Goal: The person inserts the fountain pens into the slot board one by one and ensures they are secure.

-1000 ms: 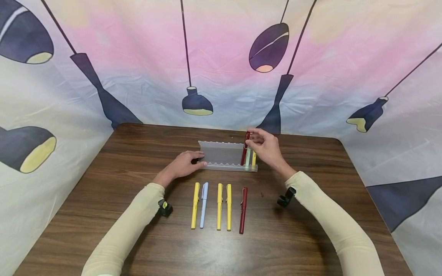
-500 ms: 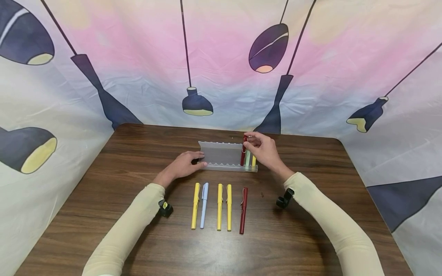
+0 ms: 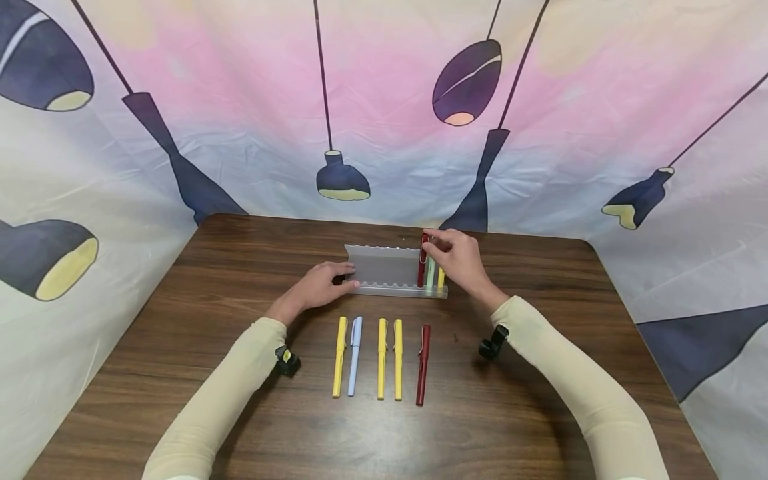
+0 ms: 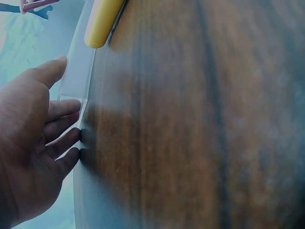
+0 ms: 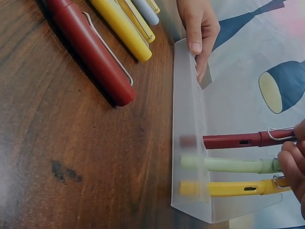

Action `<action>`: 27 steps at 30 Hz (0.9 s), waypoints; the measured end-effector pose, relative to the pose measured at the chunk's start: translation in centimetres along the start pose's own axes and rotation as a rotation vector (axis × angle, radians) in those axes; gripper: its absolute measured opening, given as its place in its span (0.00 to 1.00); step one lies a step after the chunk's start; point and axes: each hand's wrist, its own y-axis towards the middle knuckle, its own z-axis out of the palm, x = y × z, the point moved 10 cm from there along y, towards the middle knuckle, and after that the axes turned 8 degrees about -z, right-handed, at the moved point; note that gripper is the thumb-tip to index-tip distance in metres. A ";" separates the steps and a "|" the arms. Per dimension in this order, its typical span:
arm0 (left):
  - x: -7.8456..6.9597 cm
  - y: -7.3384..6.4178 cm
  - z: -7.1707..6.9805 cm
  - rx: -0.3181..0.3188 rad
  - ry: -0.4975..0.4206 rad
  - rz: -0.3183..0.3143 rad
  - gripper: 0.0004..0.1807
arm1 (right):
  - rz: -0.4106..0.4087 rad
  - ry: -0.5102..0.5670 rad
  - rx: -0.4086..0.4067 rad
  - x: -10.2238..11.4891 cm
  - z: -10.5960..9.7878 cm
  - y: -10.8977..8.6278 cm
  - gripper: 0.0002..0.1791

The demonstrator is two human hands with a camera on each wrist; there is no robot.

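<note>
A translucent pen rack (image 3: 381,265) with scalloped edges stands at the back of the brown table. My right hand (image 3: 459,261) pinches the upper end of a dark red pen (image 5: 226,141), whose lower end sits behind the rack's front lip. Beside that pen, a pale green pen (image 5: 228,165) and a yellow pen (image 5: 233,188) lean in the rack's right end, their tops partly hidden by my fingers. My left hand (image 3: 319,285) touches the rack's left end, thumb at the front edge, fingers loosely extended and spread in the left wrist view.
In front of the rack lie a yellow pen (image 3: 339,357), a light blue pen (image 3: 355,357), two more yellow pens side by side, and another dark red pen (image 3: 423,365). A lamp-patterned cloth (image 3: 384,100) hangs behind the table (image 3: 270,413).
My right hand has moved slightly left and down with the red pen, which now stands more upright and lower in the rack. The left hand has stayed in place.
</note>
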 end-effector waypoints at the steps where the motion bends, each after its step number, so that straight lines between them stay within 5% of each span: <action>1: 0.0 0.0 0.0 0.002 -0.001 -0.003 0.34 | 0.003 -0.004 0.000 0.0 0.0 0.1 0.18; 27: 0.3 0.1 0.1 0.008 -0.009 -0.013 0.34 | 0.010 0.010 -0.051 0.3 -1.6 -0.7 0.15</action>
